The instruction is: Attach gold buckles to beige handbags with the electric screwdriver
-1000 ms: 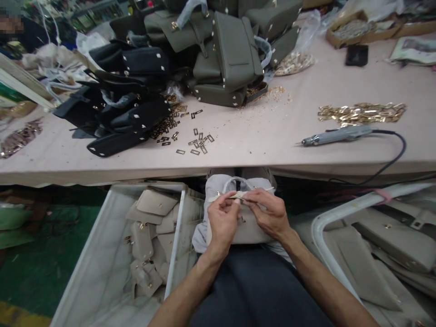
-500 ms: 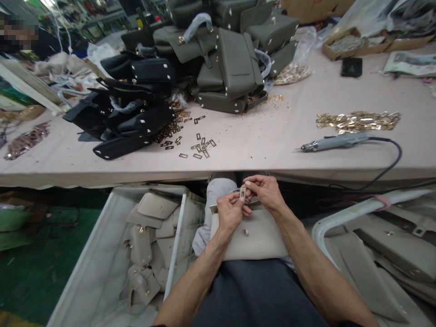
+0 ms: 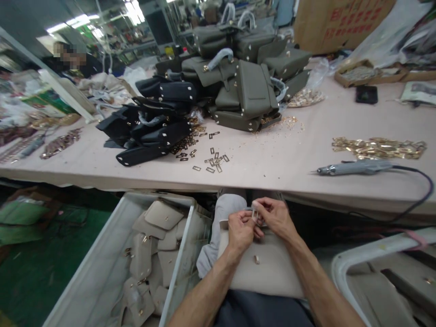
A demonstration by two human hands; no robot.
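Observation:
A beige bag [image 3: 265, 272] lies across my lap, with a small gold-coloured clasp [image 3: 256, 259] on its front. Above that clasp, my left hand [image 3: 240, 230] is closed, thumb and fingers pinching a small pale tab [image 3: 255, 212] with a slot in it. From the other side my right hand [image 3: 276, 219] is closed too, its fingertips pinched at the tab's upper end. The two hands nearly meet there, and the fingers cover much of the tab. Whether a metal plate sits on it, I cannot tell.
A white bin [image 3: 185, 245] of beige bag pieces stands at left, and a white-framed container [image 3: 344, 268] of bags at right. On the table [image 3: 289, 150] are dark bags [image 3: 252, 91], loose rectangular frames [image 3: 216, 160], gold plates [image 3: 378, 147] and a corded electric screwdriver [image 3: 357, 167]. A person sits far left.
The head view has tilted up and shifted left, so everything appears lower and further right. Both hands stay pinched at the tab, which has turned slightly, its slot now less plainly visible.

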